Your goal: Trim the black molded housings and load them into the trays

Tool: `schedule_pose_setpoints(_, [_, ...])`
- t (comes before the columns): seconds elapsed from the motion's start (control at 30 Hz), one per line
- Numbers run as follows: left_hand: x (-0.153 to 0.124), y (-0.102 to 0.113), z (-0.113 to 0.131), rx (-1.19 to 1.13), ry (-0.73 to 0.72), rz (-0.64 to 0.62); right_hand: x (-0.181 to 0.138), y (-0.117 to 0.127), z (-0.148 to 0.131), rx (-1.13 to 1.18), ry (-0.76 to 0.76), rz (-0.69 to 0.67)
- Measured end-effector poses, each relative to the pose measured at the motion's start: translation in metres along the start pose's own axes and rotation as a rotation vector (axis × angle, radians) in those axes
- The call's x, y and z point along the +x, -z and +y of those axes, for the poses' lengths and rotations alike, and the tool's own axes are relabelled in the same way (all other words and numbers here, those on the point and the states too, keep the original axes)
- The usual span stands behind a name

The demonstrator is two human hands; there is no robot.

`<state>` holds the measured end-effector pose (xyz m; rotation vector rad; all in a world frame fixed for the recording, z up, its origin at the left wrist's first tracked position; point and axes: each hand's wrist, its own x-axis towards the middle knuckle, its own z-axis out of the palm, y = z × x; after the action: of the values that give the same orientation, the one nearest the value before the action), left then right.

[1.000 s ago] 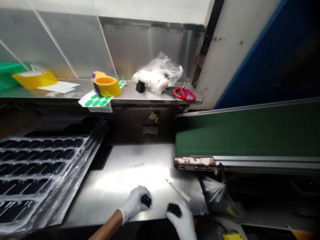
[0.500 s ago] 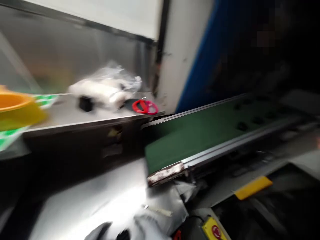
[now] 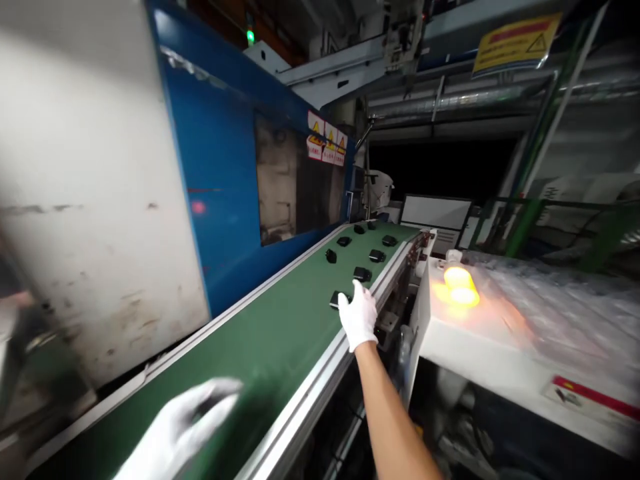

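Right hand (image 3: 358, 315), white-gloved, arm stretched far along the belt (image 3: 280, 333); grip spread open, fingertips (image 3: 344, 301) touching the nearest black part (image 3: 337, 299), not closed around it. Left hand (image 3: 175, 427), also gloved, blurred at near left above the belt; something dark against the palm, grip state impossible to tell.

Six more black parts on the far stretch of the belt: one just beyond the right hand (image 3: 362, 273), others at (image 3: 377, 255), (image 3: 331, 256), (image 3: 343, 241), (image 3: 389, 240) and (image 3: 359, 229), all lying apart from one another.

Belt green, running from near left to far right, edged by a metal rail (image 3: 320, 380) on its right side. Left of the belt, a blue machine wall (image 3: 220, 173) with a dark window (image 3: 280, 180) and warning labels (image 3: 327, 143); nearer, a scuffed white panel (image 3: 85, 200).

Right of the rail, a white cabinet (image 3: 480, 347) bearing a glowing orange lamp (image 3: 459, 285) and clear plastic sheeting (image 3: 555, 300). Overhead, far right, a yellow warning sign (image 3: 515, 43).
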<state>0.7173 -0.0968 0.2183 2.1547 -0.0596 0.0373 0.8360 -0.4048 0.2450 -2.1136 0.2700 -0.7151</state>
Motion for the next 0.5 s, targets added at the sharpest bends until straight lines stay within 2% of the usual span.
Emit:
schedule_pose_setpoints(0.07, [0.070, -0.025, 0.040, 0.011, -0.111, -0.061, 0.025, -0.015, 0.008, -0.073, -0.014, 0.013])
schedule_pose_setpoints(0.13, [0.140, -0.056, 0.071, 0.021, -0.155, -0.094, 0.034, -0.029, 0.016, -0.120, 0.000, 0.000])
schedule_pose_setpoints(0.3, [0.296, -0.131, 0.124, 0.093, -0.190, 0.017, 0.037, -0.046, 0.027, -0.152, 0.074, -0.036])
schedule_pose_setpoints(0.4, [0.366, -0.167, 0.154, 0.117, -0.186, 0.129, 0.042, -0.049, 0.030, -0.129, 0.088, -0.083])
schedule_pose_setpoints(0.5, [0.407, -0.193, 0.179, 0.111, -0.198, 0.127, 0.044, -0.050, 0.032, -0.125, 0.089, -0.150])
